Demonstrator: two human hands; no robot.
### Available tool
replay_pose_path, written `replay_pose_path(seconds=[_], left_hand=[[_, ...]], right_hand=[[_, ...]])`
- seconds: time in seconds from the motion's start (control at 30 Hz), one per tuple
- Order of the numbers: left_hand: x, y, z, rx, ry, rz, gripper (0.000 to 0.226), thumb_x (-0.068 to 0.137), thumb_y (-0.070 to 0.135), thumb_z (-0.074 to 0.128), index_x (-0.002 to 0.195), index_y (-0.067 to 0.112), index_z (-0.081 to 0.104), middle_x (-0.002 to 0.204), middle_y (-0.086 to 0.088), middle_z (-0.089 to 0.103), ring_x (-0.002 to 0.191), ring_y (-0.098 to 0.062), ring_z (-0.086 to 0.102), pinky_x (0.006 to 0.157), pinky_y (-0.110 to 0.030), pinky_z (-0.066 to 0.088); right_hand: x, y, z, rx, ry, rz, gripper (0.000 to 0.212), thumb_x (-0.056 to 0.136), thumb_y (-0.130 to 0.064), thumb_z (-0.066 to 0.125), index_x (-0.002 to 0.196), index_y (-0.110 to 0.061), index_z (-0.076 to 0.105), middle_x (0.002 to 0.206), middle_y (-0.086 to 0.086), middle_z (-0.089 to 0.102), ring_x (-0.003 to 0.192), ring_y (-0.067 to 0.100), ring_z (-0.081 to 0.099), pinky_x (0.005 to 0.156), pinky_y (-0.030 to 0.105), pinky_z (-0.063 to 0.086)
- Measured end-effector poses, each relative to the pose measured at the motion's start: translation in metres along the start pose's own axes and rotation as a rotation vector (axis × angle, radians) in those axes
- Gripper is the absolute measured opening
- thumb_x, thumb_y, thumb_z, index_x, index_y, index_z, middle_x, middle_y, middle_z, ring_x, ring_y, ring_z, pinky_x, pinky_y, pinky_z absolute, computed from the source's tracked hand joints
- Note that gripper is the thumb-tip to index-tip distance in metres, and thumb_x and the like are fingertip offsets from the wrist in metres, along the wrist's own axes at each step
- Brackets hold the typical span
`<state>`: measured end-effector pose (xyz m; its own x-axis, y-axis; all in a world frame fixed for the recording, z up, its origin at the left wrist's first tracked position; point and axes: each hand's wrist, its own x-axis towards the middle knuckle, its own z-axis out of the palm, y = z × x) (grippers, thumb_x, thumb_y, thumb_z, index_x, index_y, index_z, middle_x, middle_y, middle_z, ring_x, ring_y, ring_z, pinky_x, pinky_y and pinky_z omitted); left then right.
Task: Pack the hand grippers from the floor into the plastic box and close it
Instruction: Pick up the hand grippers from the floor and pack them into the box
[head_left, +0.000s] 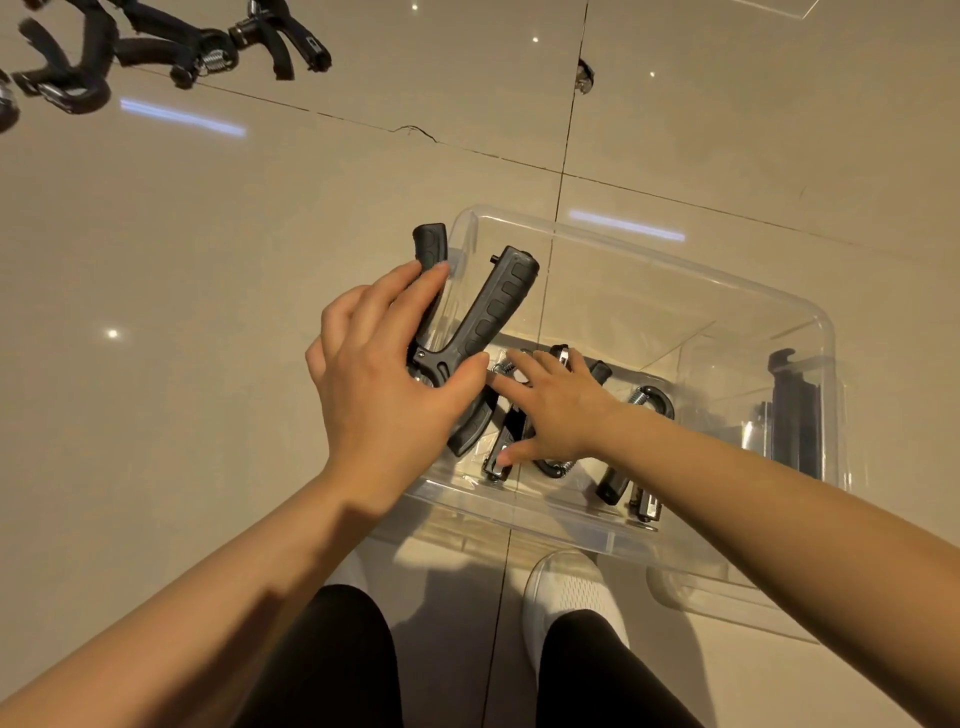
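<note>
A clear plastic box (644, 249) stands open on the tiled floor in front of my feet. My left hand (384, 374) grips a black hand gripper (493, 306) over the box's left rim, handles pointing away from me. My right hand (556, 410) reaches into the box with spread, straight fingers resting on the hand grippers (649, 402) lying on its bottom. Several more black hand grippers (156, 47) lie in a pile on the floor at the far left.
A dark latch piece (795, 410) shows at the box's right end. My white shoe (571, 597) sits just under the box's near edge. A small chip (584, 73) marks the tile joint far ahead. A clear lid corner (779, 8) shows at the top edge.
</note>
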<state>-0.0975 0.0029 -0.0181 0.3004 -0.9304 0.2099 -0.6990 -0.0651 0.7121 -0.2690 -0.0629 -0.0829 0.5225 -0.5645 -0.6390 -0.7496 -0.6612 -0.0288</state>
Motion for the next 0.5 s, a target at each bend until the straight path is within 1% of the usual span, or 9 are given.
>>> replay_pose_path(seconds=[0.07, 0.13, 0.17, 0.2, 0.27, 0.3, 0.4, 0.43, 0.5], left_hand=[[0.000, 0.000, 0.000, -0.017, -0.005, 0.004, 0.065, 0.069, 0.043, 0.066, 0.131, 0.033, 0.050, 0.133, 0.010, 0.051, 0.120, -0.013, 0.037, 0.097, -0.049, 0.037], [0.002, 0.000, -0.001, -0.056, -0.025, 0.025, 0.066, 0.068, 0.043, 0.065, 0.132, 0.029, 0.050, 0.132, 0.009, 0.052, 0.118, -0.014, 0.038, 0.098, -0.049, 0.038], [0.002, 0.001, -0.002, -0.072, -0.043, 0.043, 0.067, 0.068, 0.043, 0.064, 0.132, 0.028, 0.050, 0.131, 0.009, 0.053, 0.116, -0.014, 0.039, 0.097, -0.049, 0.038], [0.002, 0.001, -0.004, -0.082, -0.066, 0.074, 0.069, 0.068, 0.043, 0.064, 0.133, 0.027, 0.049, 0.130, 0.010, 0.053, 0.114, -0.013, 0.039, 0.097, -0.048, 0.039], [0.002, 0.001, -0.008, -0.075, -0.110, 0.205, 0.071, 0.067, 0.038, 0.066, 0.134, 0.024, 0.048, 0.129, 0.010, 0.053, 0.112, -0.014, 0.040, 0.095, -0.048, 0.039], [0.002, 0.001, -0.011, -0.046, -0.126, 0.312, 0.070, 0.068, 0.034, 0.069, 0.133, 0.022, 0.048, 0.130, 0.007, 0.054, 0.111, -0.016, 0.042, 0.094, -0.047, 0.039], [0.006, 0.001, -0.020, 0.052, -0.168, 0.649, 0.065, 0.072, 0.031, 0.071, 0.132, 0.019, 0.049, 0.131, 0.001, 0.055, 0.108, -0.023, 0.049, 0.093, -0.043, 0.036], [0.007, 0.003, -0.023, 0.053, -0.193, 0.714, 0.064, 0.073, 0.030, 0.072, 0.132, 0.019, 0.048, 0.130, 0.001, 0.056, 0.108, -0.024, 0.050, 0.093, -0.043, 0.037], [0.008, 0.006, -0.024, 0.003, -0.244, 0.755, 0.066, 0.073, 0.028, 0.072, 0.132, 0.020, 0.045, 0.128, 0.002, 0.057, 0.108, -0.024, 0.051, 0.093, -0.044, 0.038]], right_hand=[[-0.018, 0.005, -0.015, 0.298, 0.146, -0.005, 0.080, 0.085, -0.061, 0.052, 0.149, -0.027, 0.018, 0.156, 0.006, 0.017, 0.139, 0.027, 0.027, 0.112, 0.049, 0.026], [-0.042, 0.006, -0.032, 0.712, 0.394, 0.050, 0.061, 0.089, -0.045, 0.056, 0.143, -0.027, 0.033, 0.144, -0.001, 0.038, 0.125, 0.015, 0.046, 0.103, 0.039, 0.042], [-0.054, 0.006, -0.041, 0.864, 0.519, 0.077, 0.054, 0.090, -0.039, 0.057, 0.139, -0.029, 0.038, 0.138, -0.006, 0.044, 0.118, 0.010, 0.050, 0.098, 0.035, 0.046], [-0.066, 0.006, -0.050, 0.935, 0.622, 0.084, 0.052, 0.089, -0.033, 0.060, 0.137, -0.031, 0.040, 0.134, -0.010, 0.045, 0.116, 0.007, 0.050, 0.096, 0.031, 0.047], [-0.085, 0.008, -0.069, 0.832, 0.732, 0.007, 0.062, 0.086, -0.031, 0.066, 0.140, -0.032, 0.036, 0.140, -0.011, 0.038, 0.124, 0.006, 0.043, 0.100, 0.030, 0.043], [-0.092, 0.008, -0.078, 0.717, 0.736, -0.058, 0.071, 0.082, -0.036, 0.068, 0.143, -0.032, 0.032, 0.146, -0.009, 0.032, 0.132, 0.009, 0.035, 0.105, 0.033, 0.038], [-0.103, 0.012, -0.097, 0.308, 0.613, -0.230, 0.095, 0.071, -0.053, 0.070, 0.148, -0.031, 0.020, 0.156, -0.004, 0.019, 0.144, 0.018, 0.015, 0.114, 0.045, 0.024], [-0.104, 0.013, -0.098, 0.220, 0.569, -0.254, 0.098, 0.069, -0.054, 0.072, 0.148, -0.030, 0.019, 0.156, -0.003, 0.020, 0.145, 0.018, 0.014, 0.114, 0.047, 0.022], [-0.107, 0.015, -0.094, 0.155, 0.518, -0.262, 0.101, 0.067, -0.051, 0.076, 0.148, -0.026, 0.021, 0.154, -0.003, 0.026, 0.143, 0.017, 0.019, 0.114, 0.049, 0.021]])
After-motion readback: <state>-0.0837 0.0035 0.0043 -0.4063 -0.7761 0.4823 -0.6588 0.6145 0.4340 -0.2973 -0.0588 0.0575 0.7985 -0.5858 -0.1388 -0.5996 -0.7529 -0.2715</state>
